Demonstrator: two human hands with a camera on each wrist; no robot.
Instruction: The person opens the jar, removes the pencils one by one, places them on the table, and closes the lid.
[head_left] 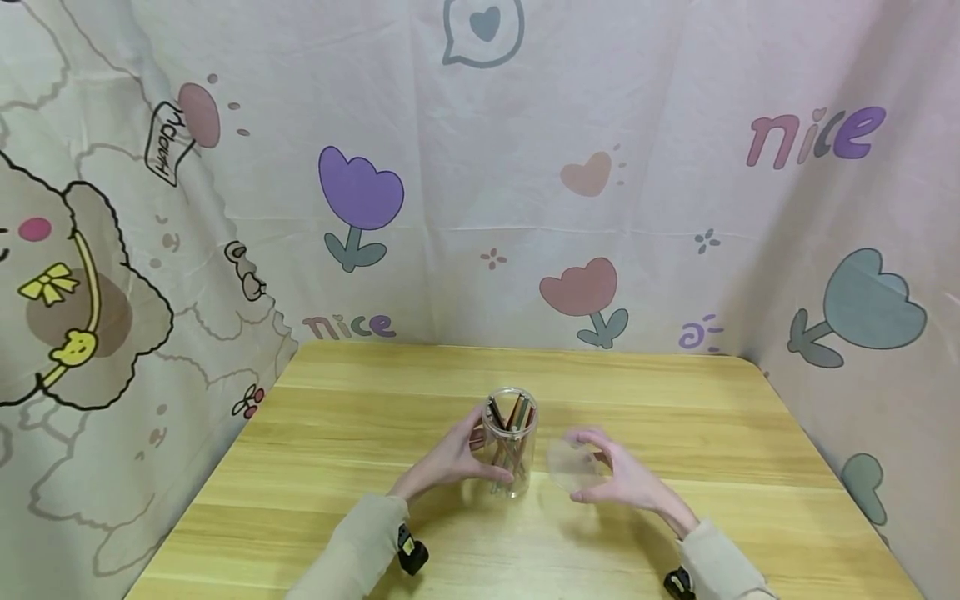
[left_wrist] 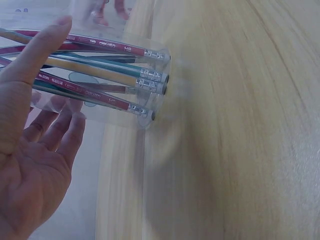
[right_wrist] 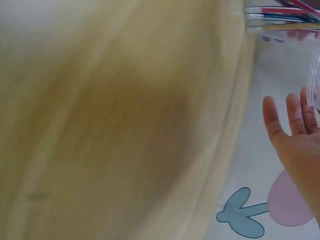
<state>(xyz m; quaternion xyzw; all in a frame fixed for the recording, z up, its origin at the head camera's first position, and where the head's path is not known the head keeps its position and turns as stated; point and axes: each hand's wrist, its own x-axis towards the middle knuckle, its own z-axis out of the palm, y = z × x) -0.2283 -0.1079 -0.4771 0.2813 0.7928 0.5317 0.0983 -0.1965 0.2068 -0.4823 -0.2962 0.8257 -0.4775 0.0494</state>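
Note:
A clear jar (head_left: 522, 467) of pencils (head_left: 517, 413) stands on the table in the head view, its top uncovered. My left hand (head_left: 459, 454) grips it from the left side, thumb in front and fingers behind. In the left wrist view the red, green and yellow pencils (left_wrist: 100, 95) show their eraser ends at the jar's base. To the right of the jar, my right hand (head_left: 621, 477) holds a clear round lid (head_left: 572, 468), tilted on its side and apart from the jar. At the right wrist view's edge, only the rim of the lid (right_wrist: 313, 82) shows.
The light wood table (head_left: 360, 392) stretches around both hands. Behind it and along the sides hangs a pale curtain (head_left: 465, 167) printed with flowers, hearts and cartoon figures. Black wrist cameras sit at both sleeves (head_left: 360, 533).

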